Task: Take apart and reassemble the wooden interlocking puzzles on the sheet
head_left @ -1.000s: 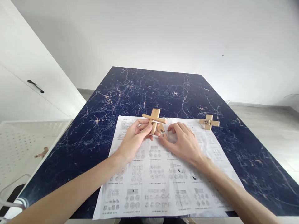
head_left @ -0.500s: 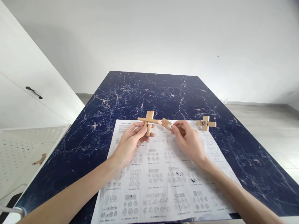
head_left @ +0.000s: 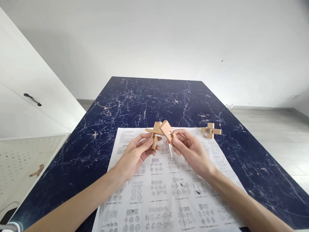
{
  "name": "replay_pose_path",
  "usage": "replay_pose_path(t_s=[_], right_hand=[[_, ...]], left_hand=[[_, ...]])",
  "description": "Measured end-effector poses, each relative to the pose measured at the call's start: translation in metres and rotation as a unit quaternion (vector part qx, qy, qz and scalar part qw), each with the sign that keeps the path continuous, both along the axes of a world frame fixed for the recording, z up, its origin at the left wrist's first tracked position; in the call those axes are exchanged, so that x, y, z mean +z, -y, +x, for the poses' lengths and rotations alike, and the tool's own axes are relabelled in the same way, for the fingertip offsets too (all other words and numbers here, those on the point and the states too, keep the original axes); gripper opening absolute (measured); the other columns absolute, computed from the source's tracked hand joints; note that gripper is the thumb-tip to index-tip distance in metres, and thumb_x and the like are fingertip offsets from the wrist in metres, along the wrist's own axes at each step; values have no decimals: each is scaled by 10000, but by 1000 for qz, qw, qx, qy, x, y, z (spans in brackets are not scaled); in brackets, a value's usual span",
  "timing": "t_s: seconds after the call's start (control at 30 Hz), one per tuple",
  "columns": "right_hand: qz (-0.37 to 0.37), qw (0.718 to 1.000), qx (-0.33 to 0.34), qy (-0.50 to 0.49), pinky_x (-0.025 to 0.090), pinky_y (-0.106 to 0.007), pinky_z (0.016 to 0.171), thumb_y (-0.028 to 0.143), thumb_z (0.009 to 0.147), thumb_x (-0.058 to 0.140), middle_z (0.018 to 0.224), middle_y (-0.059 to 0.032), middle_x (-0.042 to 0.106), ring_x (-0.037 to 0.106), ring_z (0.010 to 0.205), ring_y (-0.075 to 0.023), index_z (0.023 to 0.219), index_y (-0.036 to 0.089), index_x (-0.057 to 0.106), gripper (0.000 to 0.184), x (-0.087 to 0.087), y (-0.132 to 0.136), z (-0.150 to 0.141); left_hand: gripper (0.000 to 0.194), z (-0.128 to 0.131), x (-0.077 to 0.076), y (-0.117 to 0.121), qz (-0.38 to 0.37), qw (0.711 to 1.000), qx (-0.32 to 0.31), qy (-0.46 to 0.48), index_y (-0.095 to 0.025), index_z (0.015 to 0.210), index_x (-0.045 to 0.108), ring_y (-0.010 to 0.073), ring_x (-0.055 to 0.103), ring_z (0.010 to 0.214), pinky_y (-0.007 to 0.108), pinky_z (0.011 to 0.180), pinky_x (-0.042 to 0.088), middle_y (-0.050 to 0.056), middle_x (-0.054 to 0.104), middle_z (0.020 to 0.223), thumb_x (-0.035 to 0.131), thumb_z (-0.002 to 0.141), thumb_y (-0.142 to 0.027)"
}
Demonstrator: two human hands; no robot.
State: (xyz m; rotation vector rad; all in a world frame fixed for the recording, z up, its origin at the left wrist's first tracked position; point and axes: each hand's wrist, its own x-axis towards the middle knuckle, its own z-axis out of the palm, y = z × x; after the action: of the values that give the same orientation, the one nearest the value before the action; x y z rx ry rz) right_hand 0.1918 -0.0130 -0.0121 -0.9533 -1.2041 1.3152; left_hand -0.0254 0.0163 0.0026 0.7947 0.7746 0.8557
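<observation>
My left hand (head_left: 136, 153) is closed on a small wooden cross (head_left: 154, 132) made of two crossed bars, held above a printed instruction sheet (head_left: 166, 190). My right hand (head_left: 190, 149) pinches a separate notched wooden piece (head_left: 166, 130) and holds it tilted against the right side of the cross. Both hands hover over the far end of the sheet, which lies on a dark blue marble-patterned table (head_left: 149, 100).
An assembled wooden cross puzzle (head_left: 210, 130) rests at the sheet's far right corner. At the left stands a white perforated surface (head_left: 21, 154) with a small wooden piece (head_left: 36, 171) on it. A white cabinet with a black handle (head_left: 32, 99) lies beyond.
My right hand picked up the notched piece from the sheet and brought it leftward until it meets the cross. My left hand kept the cross and lowered it slightly.
</observation>
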Motion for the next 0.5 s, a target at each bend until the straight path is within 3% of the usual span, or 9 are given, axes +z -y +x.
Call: replay_pose_path(t_s=[0.5], right_hand=[[77, 994, -38, 75, 474, -298, 536, 401, 1008, 738, 883, -17, 732, 548, 612, -126, 1116, 277, 699, 168, 7, 0, 3]], left_hand=[[269, -1, -1, -1, 19, 999, -28, 11, -185, 1061, 715, 153, 694, 825, 263, 716, 527, 26, 723, 945, 863, 925, -364]])
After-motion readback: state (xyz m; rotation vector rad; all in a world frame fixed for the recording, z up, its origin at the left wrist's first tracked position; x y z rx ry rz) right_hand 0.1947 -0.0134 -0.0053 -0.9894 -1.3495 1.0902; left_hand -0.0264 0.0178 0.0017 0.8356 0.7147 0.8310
